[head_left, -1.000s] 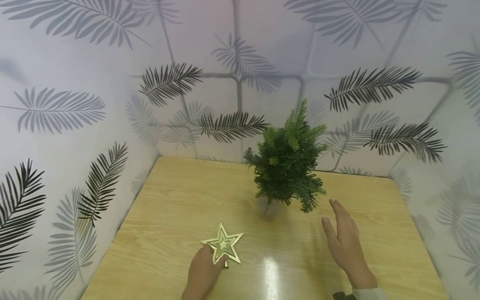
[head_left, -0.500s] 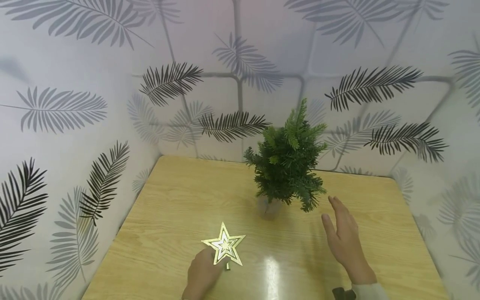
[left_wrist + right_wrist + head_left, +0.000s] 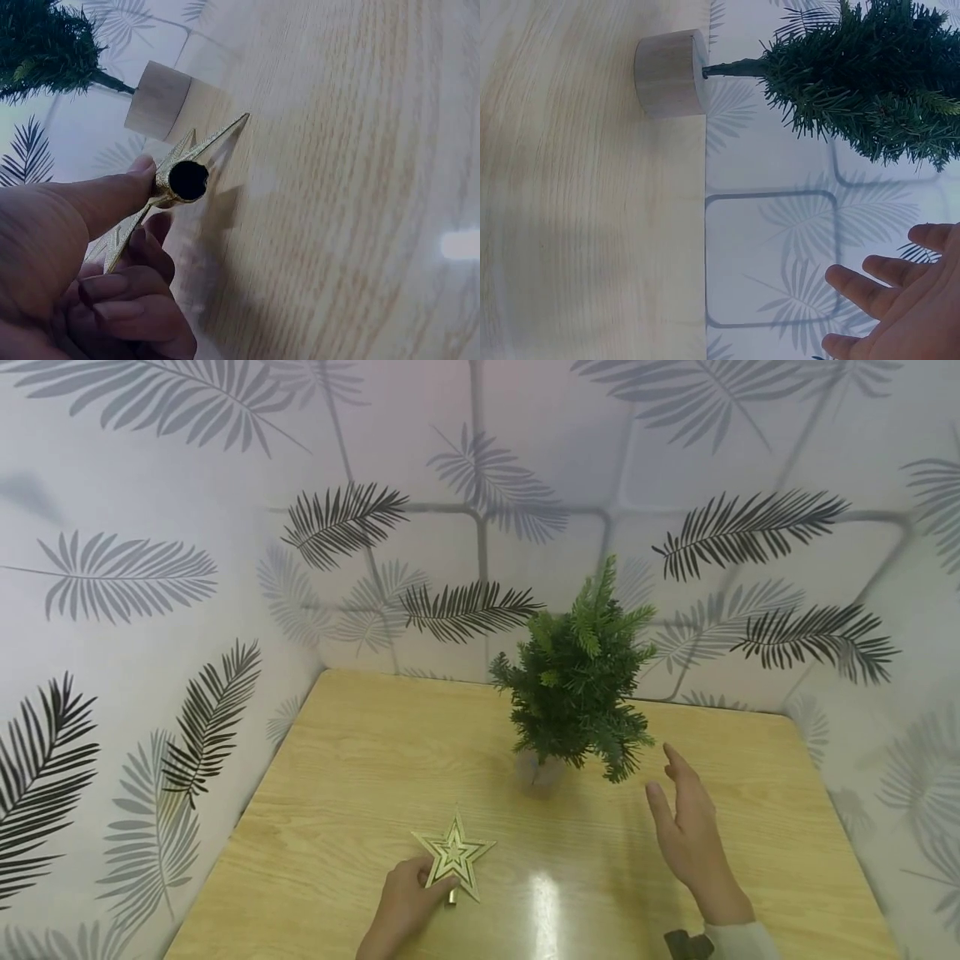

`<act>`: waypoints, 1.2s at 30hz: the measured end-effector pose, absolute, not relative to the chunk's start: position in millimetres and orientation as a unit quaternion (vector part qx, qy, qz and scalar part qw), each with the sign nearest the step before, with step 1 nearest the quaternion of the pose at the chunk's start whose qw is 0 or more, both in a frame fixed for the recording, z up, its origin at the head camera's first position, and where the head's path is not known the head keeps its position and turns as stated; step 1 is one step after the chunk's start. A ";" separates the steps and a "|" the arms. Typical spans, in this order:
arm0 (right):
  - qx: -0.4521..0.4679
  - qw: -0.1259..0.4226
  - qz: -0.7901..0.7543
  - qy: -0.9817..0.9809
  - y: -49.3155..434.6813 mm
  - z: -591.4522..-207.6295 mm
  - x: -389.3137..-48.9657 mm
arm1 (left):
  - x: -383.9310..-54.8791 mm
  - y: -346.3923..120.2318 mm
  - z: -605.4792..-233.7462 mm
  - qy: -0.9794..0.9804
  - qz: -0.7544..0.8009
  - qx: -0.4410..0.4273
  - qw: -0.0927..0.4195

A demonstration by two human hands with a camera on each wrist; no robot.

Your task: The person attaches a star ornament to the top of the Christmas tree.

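A gold star tree topper [image 3: 454, 853] with a short hollow socket is pinched in my left hand [image 3: 408, 897], thumb on one side and curled fingers on the other. In the left wrist view the socket's dark round opening faces the camera and the star [image 3: 217, 137] appears nearly edge-on, close over the table. My right hand [image 3: 692, 843] holds nothing; its fingers are loosely extended, just right of a small artificial Christmas tree [image 3: 573, 681]. The right wrist view shows the tree upright on its round base [image 3: 671, 73], apart from the fingers [image 3: 862, 290].
The wooden table [image 3: 360, 752] reaches back to a wall [image 3: 540, 468] patterned with leaves. More patterned wall rises at the left and right sides. A bright light reflection lies on the table between the two hands.
The left hand has tilted the star topper, its bright glint fading, and shifted it slightly right. The right hand's fingers have moved slightly; the tree stands where it was.
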State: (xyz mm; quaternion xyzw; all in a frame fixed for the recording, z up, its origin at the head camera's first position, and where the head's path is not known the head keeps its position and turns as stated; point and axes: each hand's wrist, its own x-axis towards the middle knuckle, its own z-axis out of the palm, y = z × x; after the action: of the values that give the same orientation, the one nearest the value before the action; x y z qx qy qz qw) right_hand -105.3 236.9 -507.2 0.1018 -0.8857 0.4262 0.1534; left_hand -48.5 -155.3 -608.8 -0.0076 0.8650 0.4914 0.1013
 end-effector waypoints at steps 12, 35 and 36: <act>0.106 0.150 0.437 -0.881 233.7 -502.1 -105.2 | -50.4 -156.8 -600.6 0.858 0.500 0.027 0.111; 0.111 0.120 0.484 -0.859 222.4 -489.2 -103.4 | -62.7 -141.2 -580.2 0.756 0.645 0.014 0.114; 0.113 0.122 0.485 -0.859 222.0 -488.1 -103.9 | -63.4 -140.0 -578.3 0.755 0.646 0.016 0.111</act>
State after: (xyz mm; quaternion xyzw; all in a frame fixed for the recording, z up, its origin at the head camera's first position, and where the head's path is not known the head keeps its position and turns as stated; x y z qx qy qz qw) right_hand -103.9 222.0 -488.1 0.1127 -0.8587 0.4848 0.1219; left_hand -63.4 -140.0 -578.3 0.0160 0.7554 0.6456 0.1108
